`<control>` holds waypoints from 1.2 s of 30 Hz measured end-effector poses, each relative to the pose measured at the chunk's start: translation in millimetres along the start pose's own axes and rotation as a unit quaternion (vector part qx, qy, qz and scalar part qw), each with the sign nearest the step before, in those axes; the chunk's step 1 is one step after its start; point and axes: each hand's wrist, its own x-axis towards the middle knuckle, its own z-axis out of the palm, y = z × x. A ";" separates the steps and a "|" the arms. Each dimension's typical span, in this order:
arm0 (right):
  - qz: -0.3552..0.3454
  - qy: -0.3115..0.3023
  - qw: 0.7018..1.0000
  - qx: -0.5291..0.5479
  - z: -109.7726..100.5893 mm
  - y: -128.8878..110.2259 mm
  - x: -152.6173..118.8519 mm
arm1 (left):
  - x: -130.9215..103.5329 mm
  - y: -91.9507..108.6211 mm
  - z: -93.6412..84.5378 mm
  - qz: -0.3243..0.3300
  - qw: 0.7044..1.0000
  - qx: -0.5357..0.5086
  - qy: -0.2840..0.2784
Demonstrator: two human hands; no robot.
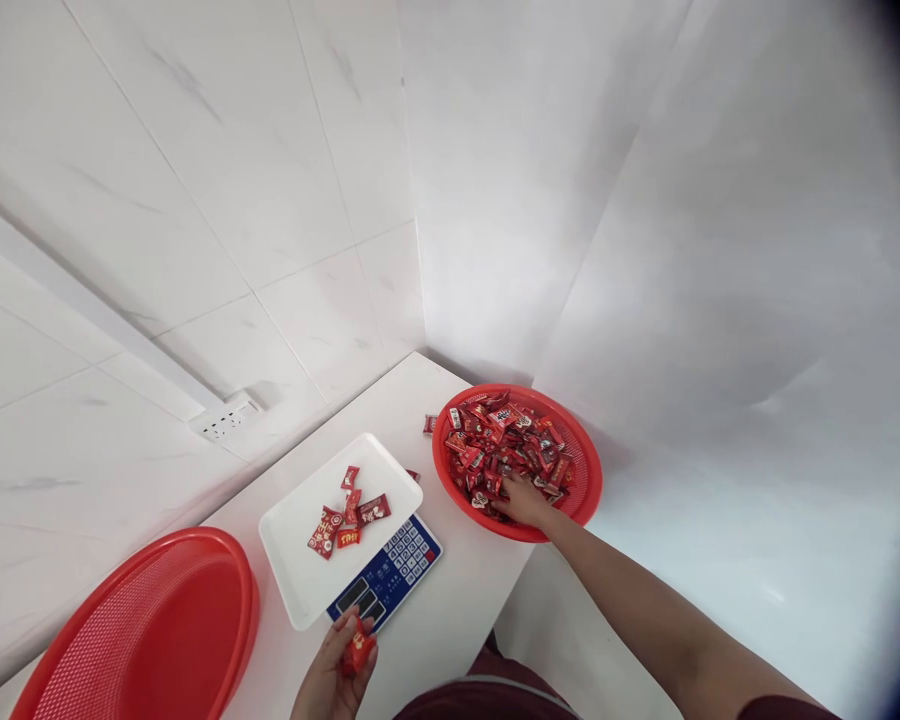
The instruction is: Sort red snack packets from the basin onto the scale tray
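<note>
Near the bottom of the view my left hand point(333, 668) is closed around a red wrapped candy point(358, 647), just in front of the scale's display. On the right, my right hand point(523, 499) reaches into a red plastic basket point(592, 478) heaped with wrapped candies point(511, 432). Its fingers look spread among the wrappers, with their tips partly hidden. Between the hands stands a digital scale point(396, 566) with a blue keypad panel. Several red candy packets point(325, 532) of different sizes lie on its white tray point(298, 575).
Another red basket point(187, 620), with nothing visible inside, stands at lower left. A loose candy point(429, 424) lies beside the full basket; another shows behind the tray. The white table point(450, 610) meets a tiled wall with a socket strip point(226, 418).
</note>
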 end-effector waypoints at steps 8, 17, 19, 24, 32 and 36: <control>0.036 0.078 0.989 0.117 -20.9 -8.4 12.3 | -7.6 2.5 3.5 0.013 1.000 -0.014 -0.024; 0.065 0.143 0.955 0.252 -30.6 -4.2 3.3 | -13.3 0.1 3.2 0.006 0.999 -0.017 -0.032; 0.072 0.129 0.955 0.259 -30.2 -6.3 0.6 | -15.6 0.9 5.1 0.006 0.999 -0.020 -0.042; 0.063 0.054 0.976 0.201 -25.1 -16.5 -3.9 | -18.2 1.0 4.2 0.009 0.999 -0.020 -0.047; 0.080 0.015 0.997 -0.015 4.2 -40.8 -6.2 | -20.5 -2.5 2.2 0.006 0.999 -0.030 -0.043; 0.023 0.060 0.994 -0.088 -14.8 -59.8 -0.4 | -21.5 -1.3 -1.2 0.004 0.998 -0.034 -0.044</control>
